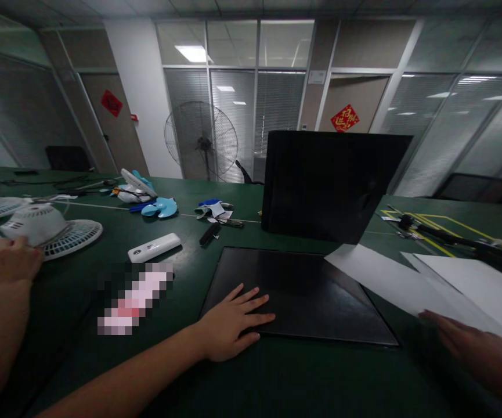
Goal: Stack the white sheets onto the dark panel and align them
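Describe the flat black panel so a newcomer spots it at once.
On the green table, look for the tall black box. Just on its near side lies the flat black panel, with the left hand spread over it. Unlike the box, it lies flat; unlike the white sheet to its right, it is dark and glossy.

Bare hands, pair. Left hand [233,325]: five fingers [255,303] visible, slim, tapering to rounded tips; thumb [247,343] was shorter; back of hand looked smooth. Left forearm [146,376]: bare along whole visible length; wrist narrow, outline even, cut off at lower edge of view. Right hand [477,345]: bare, dimly lit, softened by blur; long tapered outline, separate fingers were hard to count; cut off at right edge of view. Fingernails: too small to tell.
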`<action>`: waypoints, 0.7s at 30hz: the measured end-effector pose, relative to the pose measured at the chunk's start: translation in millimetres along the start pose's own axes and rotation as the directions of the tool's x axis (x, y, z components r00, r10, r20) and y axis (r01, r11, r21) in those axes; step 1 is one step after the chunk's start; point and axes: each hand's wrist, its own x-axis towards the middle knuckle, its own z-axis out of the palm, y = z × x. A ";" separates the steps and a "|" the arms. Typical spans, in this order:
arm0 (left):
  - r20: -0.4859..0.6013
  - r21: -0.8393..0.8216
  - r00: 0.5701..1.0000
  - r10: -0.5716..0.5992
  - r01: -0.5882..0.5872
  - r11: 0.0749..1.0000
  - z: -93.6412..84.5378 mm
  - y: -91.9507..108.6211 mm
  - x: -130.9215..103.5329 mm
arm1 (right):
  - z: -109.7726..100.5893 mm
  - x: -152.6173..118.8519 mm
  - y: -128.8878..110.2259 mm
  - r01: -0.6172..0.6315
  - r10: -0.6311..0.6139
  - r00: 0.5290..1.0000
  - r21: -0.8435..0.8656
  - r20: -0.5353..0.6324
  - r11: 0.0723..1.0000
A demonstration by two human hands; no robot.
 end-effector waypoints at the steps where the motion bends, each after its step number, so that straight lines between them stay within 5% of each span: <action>1: -0.013 0.013 1.000 0.010 -0.009 1.000 1.0 -2.9 2.3 | 0.9 -1.2 -26.9 0.038 -0.040 0.992 0.016 0.118 0.999; 3: -0.060 0.050 0.997 0.043 -0.040 0.998 3.3 -5.8 5.2 | 4.7 -1.6 -79.8 0.154 -0.152 0.971 0.001 0.186 0.988; 6: -0.129 0.143 0.983 0.128 -0.109 0.984 7.1 -7.9 5.1 | 14.6 1.5 -150.7 0.389 -0.379 0.916 -0.063 0.130 0.919; 12: -0.163 0.327 0.964 0.208 -0.146 0.934 7.5 -15.0 1.2 | 26.9 9.3 -257.8 0.750 -0.749 0.655 -0.214 0.100 0.626; 15: -0.203 0.343 0.977 0.066 0.008 0.939 5.4 -17.0 3.9 | 17.6 18.9 -285.9 0.825 -0.822 0.556 -0.206 0.123 0.527; 18: -0.257 0.273 0.955 -0.152 0.222 0.936 0.8 -21.1 4.5 | 3.4 28.0 -290.4 0.816 -0.804 0.577 -0.072 0.145 0.573; 21: -0.169 0.196 0.962 -0.214 0.245 0.949 -7.3 -29.4 -0.1 | -3.8 35.9 -264.3 0.693 -0.702 0.685 0.122 0.196 0.710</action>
